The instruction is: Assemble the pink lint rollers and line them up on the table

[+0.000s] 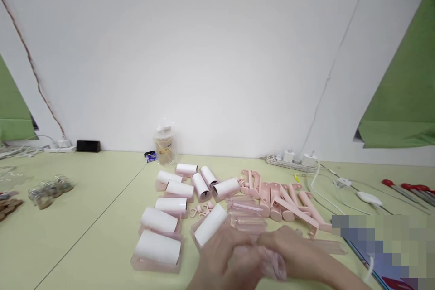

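Note:
My left hand (227,258) and my right hand (288,249) meet at the front of the table, fingers closed. Between and below them shows a see-through pink plastic piece (274,263); its kind is unclear, and the fingers hide part of it. Just behind my left hand lies a white roll (210,224) in a pink holder. Beyond the hands are several clear pink pieces (247,222) in a stack. Small pink heart-shaped rings (203,210) sit farther back. Pale pink plastic arms and tubes (276,201) are heaped behind my right hand.
More white rolls in pink holders (158,247) spread to the left. A bagged brown container (165,147) stands by the wall. A power strip (288,163) with white cables is at back right. Small glass domes (50,189) lie far left, red-headed tools (406,188) far right.

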Tool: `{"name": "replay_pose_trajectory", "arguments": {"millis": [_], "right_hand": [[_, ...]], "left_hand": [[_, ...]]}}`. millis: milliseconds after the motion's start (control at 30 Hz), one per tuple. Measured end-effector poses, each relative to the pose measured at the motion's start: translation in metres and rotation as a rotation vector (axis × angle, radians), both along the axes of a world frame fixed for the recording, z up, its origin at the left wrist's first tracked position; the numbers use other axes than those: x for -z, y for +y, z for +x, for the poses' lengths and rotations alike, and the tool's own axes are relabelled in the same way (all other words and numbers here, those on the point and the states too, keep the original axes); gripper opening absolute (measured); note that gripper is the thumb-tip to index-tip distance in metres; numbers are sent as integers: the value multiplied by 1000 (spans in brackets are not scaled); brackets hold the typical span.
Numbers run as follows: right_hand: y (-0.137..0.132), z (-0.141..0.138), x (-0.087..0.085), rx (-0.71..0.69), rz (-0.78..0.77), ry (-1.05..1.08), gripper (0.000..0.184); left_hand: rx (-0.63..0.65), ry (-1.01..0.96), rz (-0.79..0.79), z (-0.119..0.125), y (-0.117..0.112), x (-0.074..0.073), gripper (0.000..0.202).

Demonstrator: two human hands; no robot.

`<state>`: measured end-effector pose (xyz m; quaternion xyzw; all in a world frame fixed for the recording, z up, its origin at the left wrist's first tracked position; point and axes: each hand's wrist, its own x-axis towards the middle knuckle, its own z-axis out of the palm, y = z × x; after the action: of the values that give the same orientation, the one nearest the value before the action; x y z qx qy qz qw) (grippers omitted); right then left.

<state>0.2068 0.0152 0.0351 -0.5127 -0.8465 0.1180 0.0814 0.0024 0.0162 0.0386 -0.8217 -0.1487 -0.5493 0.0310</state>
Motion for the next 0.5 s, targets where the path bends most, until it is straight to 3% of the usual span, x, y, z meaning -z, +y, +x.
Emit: {"name": "replay_pose_trajectory", "arguments": {"millis": [100, 200, 333, 500], "right_hand": [[13, 40, -32, 322, 55, 63, 14], [36, 86, -49, 598, 106, 26, 29], [68, 123, -33, 784, 45, -32, 38], [85, 132, -6, 770, 9, 30, 41]], "left_hand": [[-99, 66, 153, 15, 1, 8, 26], [-193, 403, 1, 29, 12, 25, 29], [-204, 699, -161, 51, 27, 58, 25], [-242, 667, -149, 67, 33, 88, 29]]}}
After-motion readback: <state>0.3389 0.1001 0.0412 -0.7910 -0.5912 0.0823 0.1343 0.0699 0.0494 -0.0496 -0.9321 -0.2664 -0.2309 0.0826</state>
